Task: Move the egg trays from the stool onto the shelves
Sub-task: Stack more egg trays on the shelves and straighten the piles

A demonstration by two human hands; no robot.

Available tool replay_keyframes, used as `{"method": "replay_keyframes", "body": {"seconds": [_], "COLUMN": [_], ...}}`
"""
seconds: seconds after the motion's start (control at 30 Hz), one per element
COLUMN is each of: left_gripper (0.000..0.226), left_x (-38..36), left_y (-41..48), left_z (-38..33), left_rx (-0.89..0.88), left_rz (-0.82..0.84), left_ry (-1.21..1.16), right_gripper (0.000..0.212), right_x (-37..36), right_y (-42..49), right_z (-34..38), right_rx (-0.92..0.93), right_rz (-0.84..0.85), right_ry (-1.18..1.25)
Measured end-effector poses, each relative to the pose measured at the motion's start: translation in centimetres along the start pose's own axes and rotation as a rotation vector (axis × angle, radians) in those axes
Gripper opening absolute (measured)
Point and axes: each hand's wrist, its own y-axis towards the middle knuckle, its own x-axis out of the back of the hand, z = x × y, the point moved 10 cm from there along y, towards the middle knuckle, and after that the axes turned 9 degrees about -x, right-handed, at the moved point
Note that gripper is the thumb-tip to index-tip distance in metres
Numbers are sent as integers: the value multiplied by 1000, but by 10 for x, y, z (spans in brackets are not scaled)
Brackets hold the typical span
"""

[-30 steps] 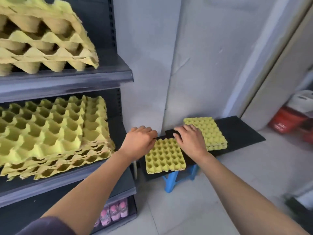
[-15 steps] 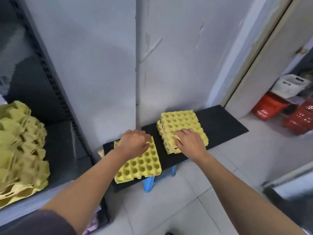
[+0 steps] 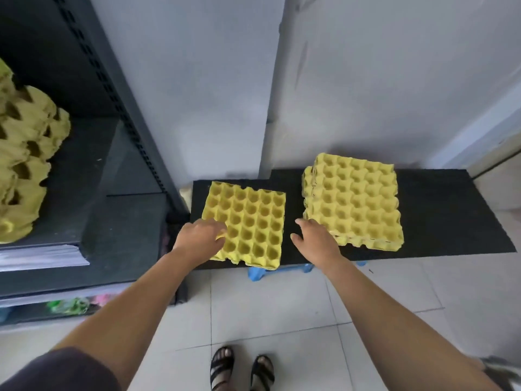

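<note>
Head: left hand (image 3: 198, 239) rests on egg tray (image 3: 251, 218)

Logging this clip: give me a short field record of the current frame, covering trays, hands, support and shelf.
Left tray stack: low, on black board
Right tray stack: same board, taller, layers offset
Left hand: rests on left stack's near-left corner
Right hand: fingers extended at right stack's near-left corner; contact unclear
Support: blue stool under board
Shelf: holds more egg trays
Status: both stacks not yet moved
</note>
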Motion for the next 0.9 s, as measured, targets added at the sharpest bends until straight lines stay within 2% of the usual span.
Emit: {"method": "replay_keyframes", "body": {"seconds": [0.17, 0.3, 0.43, 0.53, 0.6, 0.7, 0.9], "left_gripper": [43, 53, 51, 57, 49, 35, 25], "left_x": [-78, -133, -168, -188, -195, -199, -203], "left_y": [29, 63, 93, 98, 98, 99, 95], "left_z": [64, 104, 136, 163, 178, 189, 185], "left_rx": [221, 330, 454, 655, 746, 799, 865], "left_rz": [-33, -53, -125, -145, -166, -231, -278], "left_ry": [-221, -224, -289, -411, -511, -691, -923], "right_gripper": [44, 47, 42, 28, 19, 16, 17], "right_x": [-94, -153, -193, -204, -203, -199, -195], "right_y": [57, 101, 137, 147, 147, 148, 146], "right_z": [-28, -47, -57, -63, -65, -68, -76], "right_rx": [-174, -296, -369, -412, -429, -472, -523], "right_rz": [119, 97, 46, -4, -35, -48, -18], "right_ry": [135, 215, 296, 348, 332, 344, 310]}}
